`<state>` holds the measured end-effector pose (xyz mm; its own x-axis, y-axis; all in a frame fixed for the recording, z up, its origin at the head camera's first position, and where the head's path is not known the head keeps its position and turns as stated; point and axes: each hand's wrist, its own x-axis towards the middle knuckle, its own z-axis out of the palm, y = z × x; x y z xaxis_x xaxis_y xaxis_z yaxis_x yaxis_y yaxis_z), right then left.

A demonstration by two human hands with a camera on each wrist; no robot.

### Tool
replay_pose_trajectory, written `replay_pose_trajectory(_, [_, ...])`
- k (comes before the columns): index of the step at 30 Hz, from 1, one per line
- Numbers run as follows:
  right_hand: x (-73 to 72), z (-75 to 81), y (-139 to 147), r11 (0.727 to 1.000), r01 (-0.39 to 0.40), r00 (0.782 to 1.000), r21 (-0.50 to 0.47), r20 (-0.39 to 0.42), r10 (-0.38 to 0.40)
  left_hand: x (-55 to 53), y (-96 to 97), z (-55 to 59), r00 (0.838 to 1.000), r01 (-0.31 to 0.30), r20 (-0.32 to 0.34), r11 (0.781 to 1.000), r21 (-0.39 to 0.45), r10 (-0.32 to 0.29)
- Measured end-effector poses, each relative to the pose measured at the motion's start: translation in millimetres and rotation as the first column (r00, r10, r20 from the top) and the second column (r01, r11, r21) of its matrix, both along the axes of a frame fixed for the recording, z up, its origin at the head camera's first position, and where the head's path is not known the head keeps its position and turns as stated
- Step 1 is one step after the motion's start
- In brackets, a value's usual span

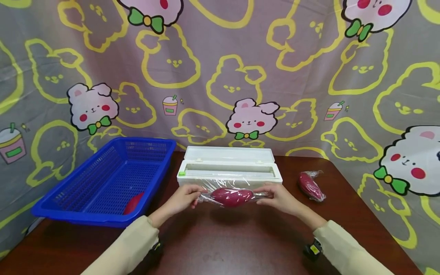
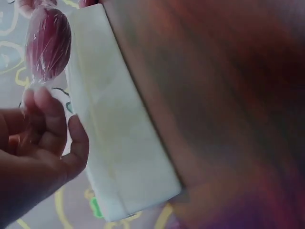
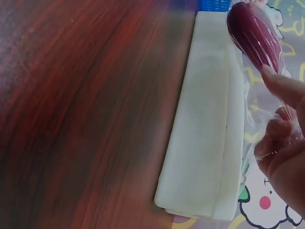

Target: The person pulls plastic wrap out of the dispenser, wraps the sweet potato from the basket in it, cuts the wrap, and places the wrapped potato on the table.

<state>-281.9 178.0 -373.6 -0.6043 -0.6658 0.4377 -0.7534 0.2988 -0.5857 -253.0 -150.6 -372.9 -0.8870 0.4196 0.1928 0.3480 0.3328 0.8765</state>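
A purple-red sweet potato [image 1: 232, 197], wrapped in clear cling film, hangs level in front of the film dispenser [image 1: 229, 175]. My left hand [image 1: 185, 198] pinches the gathered film at one end. At the other end the twisted film is gripped by my right hand [image 1: 280, 197]. In the left wrist view the wrapped sweet potato [image 2: 48, 44] shows beyond my curled fingers. The right wrist view has the film stretched tight over the sweet potato [image 3: 255, 33], with my thumb by its tapered end. The dispenser's white lid [image 1: 228, 153] stands raised.
On the left stands a blue plastic basket [image 1: 86, 217] with another red sweet potato [image 1: 133, 203] in its near corner. A film-wrapped sweet potato [image 1: 310, 186] lies at the right on the dark wooden table [image 1: 223, 248]. A patterned cloth [image 1: 213, 46] hangs behind the table.
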Motion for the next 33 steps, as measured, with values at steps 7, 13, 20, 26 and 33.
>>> replay_pose_trajectory(7, [-0.6, 2.8, -4.4, 1.0, 0.018, 1.0, -0.015, -0.006, -0.019, 0.9, 1.5, 2.2, 0.994, 0.04, -0.093, 0.983, -0.18, -0.058])
replay_pose_trajectory(13, [-1.8, 4.1, -5.9, 1.0, 0.027, 0.999, -0.001, -0.019, -0.027, -1.2, 5.8, 1.1, 0.954, -0.009, -0.292, 0.966, -0.257, -0.068])
replay_pose_trajectory(20, [-4.2, 1.0, -5.8, 0.995, 0.092, 0.99, 0.031, -0.106, -0.088, -9.1, 10.5, 0.0, 0.914, -0.055, -0.404, 0.984, -0.17, -0.019])
replay_pose_trajectory(26, [-4.7, -3.4, -7.1, 0.994, 0.015, 0.988, 0.106, -0.152, 0.001, -12.0, 13.5, 0.2, 0.949, -0.005, -0.312, 0.989, -0.145, -0.041])
replay_pose_trajectory(33, [-3.6, -9.8, -11.1, 0.987, 0.025, 0.989, 0.156, -0.151, -0.001, -15.4, 17.0, -9.6, 0.964, 0.029, -0.256, 0.988, -0.149, -0.067])
